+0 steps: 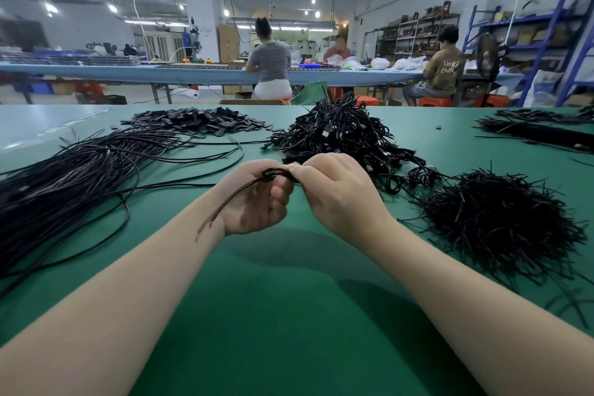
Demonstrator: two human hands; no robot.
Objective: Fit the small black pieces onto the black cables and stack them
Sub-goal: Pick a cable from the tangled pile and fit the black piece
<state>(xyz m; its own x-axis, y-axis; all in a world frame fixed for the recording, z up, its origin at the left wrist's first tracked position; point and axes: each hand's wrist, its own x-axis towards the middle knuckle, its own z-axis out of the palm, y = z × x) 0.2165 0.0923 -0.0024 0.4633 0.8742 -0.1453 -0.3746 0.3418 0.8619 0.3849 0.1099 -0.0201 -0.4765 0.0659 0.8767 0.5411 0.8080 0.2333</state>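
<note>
Both hands on one cable
Your left hand (254,199) and right hand (337,190) pinch a cable (239,191) above the desk (273,299).

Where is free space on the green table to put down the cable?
Bare mat lies between the forearms, near the front edge, and between the loose cables and finished heap. Crowded: right, by the short strips.

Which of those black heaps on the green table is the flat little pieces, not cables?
The low heap of small black pieces at the far left; the others are long strands, tangled cords or bristly short ties.
</note>
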